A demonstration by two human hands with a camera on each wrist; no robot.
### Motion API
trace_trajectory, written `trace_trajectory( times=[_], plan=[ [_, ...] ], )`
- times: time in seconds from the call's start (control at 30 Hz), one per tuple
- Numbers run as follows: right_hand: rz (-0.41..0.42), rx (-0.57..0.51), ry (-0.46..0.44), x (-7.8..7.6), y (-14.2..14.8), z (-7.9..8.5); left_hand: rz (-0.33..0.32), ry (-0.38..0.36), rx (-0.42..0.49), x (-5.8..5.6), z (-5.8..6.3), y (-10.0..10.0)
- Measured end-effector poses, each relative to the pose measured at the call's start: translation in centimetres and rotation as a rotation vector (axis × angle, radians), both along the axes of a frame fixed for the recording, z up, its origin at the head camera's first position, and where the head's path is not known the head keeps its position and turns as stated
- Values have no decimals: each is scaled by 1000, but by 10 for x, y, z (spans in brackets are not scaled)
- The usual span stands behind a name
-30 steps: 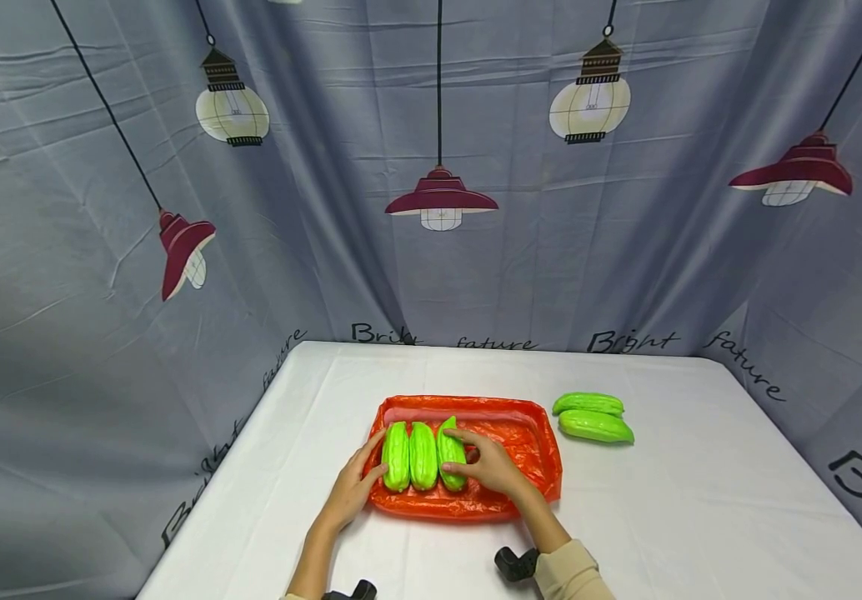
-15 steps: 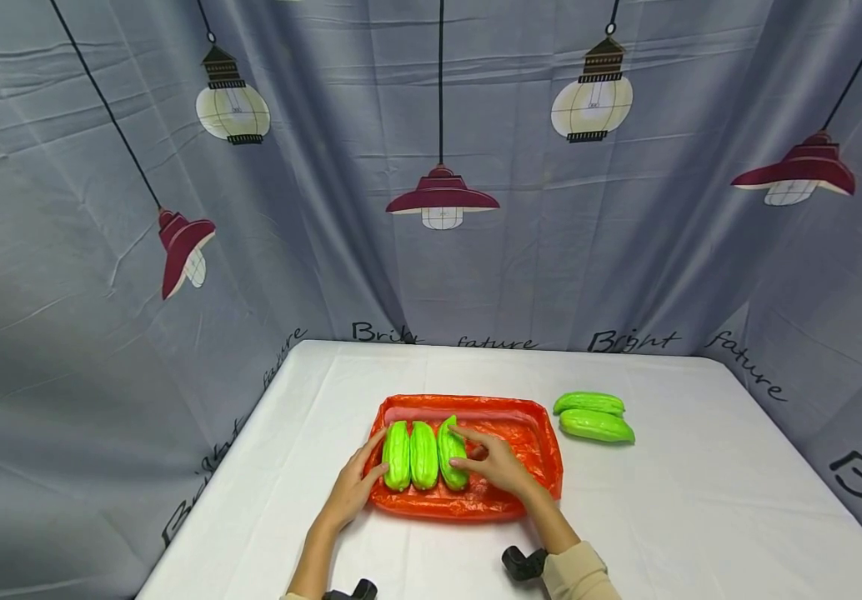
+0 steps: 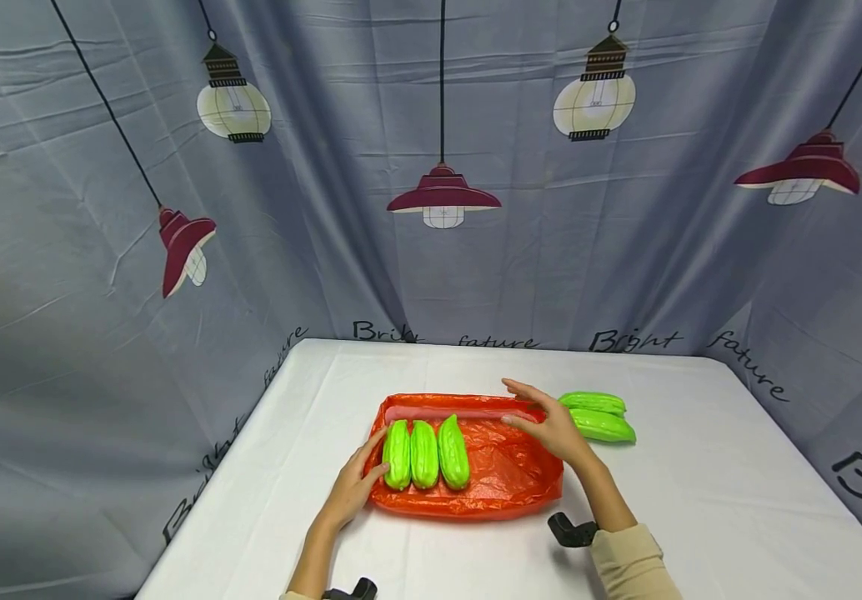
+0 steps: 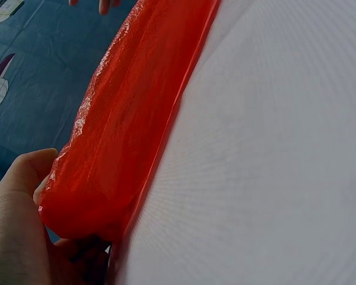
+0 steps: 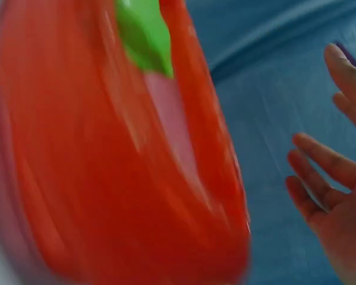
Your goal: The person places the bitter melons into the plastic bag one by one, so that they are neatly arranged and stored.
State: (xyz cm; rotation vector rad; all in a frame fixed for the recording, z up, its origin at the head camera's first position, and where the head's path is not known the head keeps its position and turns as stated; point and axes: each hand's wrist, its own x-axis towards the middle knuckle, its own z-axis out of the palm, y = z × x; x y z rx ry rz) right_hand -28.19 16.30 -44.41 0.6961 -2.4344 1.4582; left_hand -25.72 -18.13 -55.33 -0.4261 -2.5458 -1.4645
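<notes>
Three green bitter gourds lie side by side in the left half of the red plastic-covered tray [image 3: 509, 471]: a left one [image 3: 397, 458], a middle one [image 3: 424, 457] and a right one [image 3: 453, 454]. My left hand [image 3: 347, 493] holds the tray's left end, its thumb near the left gourd; the left wrist view shows the hand around the red rim. Over the tray's right end hovers my right hand [image 3: 557, 427], fingers spread and nothing in it. Just beyond it on the table lie two more bitter gourds, a rear one [image 3: 594, 403] and a front one [image 3: 608, 427], partly hidden by that hand.
A white cloth covers the table [image 3: 701, 492]. Behind it hangs a grey-blue curtain [image 3: 371, 275] printed with lamps and lettering. Each wrist wears a black device, the right one [image 3: 572, 530] close over the cloth in front of the tray.
My right hand has let go of the right gourd in the tray and moved right, toward the two gourds on the table. My left hand has stayed at the tray's left end.
</notes>
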Motion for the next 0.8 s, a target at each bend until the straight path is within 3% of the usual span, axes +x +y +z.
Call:
trace_trajectory(
  times=[0.23, 0.43, 0.8],
  plan=[
    [-100, 149, 79, -33, 63, -16, -9, 18, -3, 0, 0, 0],
    [-173, 217, 59, -34, 102, -27, 0, 13, -5, -1, -1, 0],
    [-161, 260, 95, -36, 136, -53, 12, -2, -15, -1, -2, 0]
  ],
)
